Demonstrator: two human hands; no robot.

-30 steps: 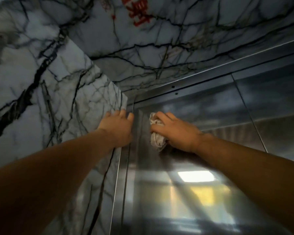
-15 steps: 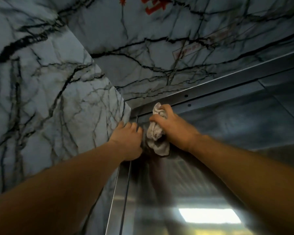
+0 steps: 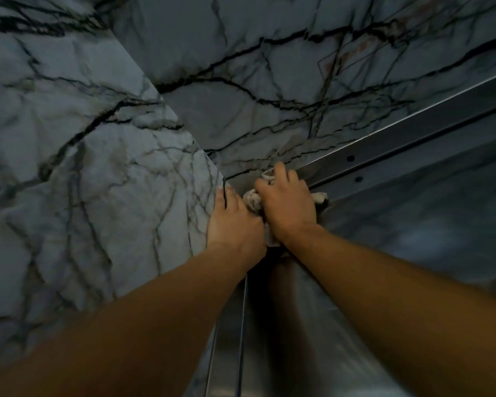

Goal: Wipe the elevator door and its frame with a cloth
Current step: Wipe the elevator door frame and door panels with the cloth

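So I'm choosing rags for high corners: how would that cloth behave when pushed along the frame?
The cloth looks soft and floppy: it is bunched under the right hand, ends spilling out. Probably light. It would likely mould into the frame's corner, though it may slide on smooth metal.

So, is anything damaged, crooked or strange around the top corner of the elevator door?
Nothing stands out. The right hand presses the crumpled beige cloth into the top left corner of the steel door frame; the left hand rests on the grey veined marble wall. The dark lines there are veins, not cracks.
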